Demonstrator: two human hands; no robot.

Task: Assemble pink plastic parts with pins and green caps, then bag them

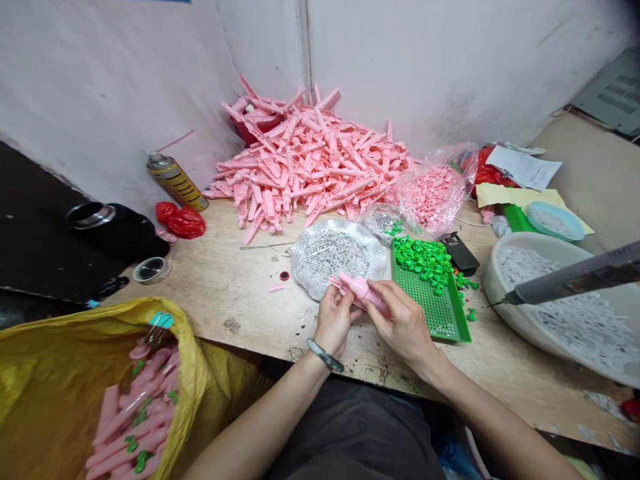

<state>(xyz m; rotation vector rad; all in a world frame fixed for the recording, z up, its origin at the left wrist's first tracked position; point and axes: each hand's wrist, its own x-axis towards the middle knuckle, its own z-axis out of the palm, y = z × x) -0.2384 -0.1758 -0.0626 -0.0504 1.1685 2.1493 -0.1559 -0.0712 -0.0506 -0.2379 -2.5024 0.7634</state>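
Both hands meet over the table's front part, around one pink plastic tube-like part (361, 288). My left hand (334, 319), with a bangle on its wrist, grips the part's left end between thumb and fingers. The fingers of my right hand (403, 321) are closed on its right end. Just behind the hands lies a silver scalloped plate (301, 272) with metal pins and small pale pieces. To the right, a green perforated tray (445, 323) carries small green plastic pieces (425, 261). Some of the pink part is hidden by my fingers.
A large heap of pink parts (320, 160) leans toward the wall. At right, a grey pen-shaped tool (585, 275) juts over a white tub (500, 327) of pale pieces. A yellow sack (200, 373) with pink parts stands at left. A spray can (177, 181) stands behind.
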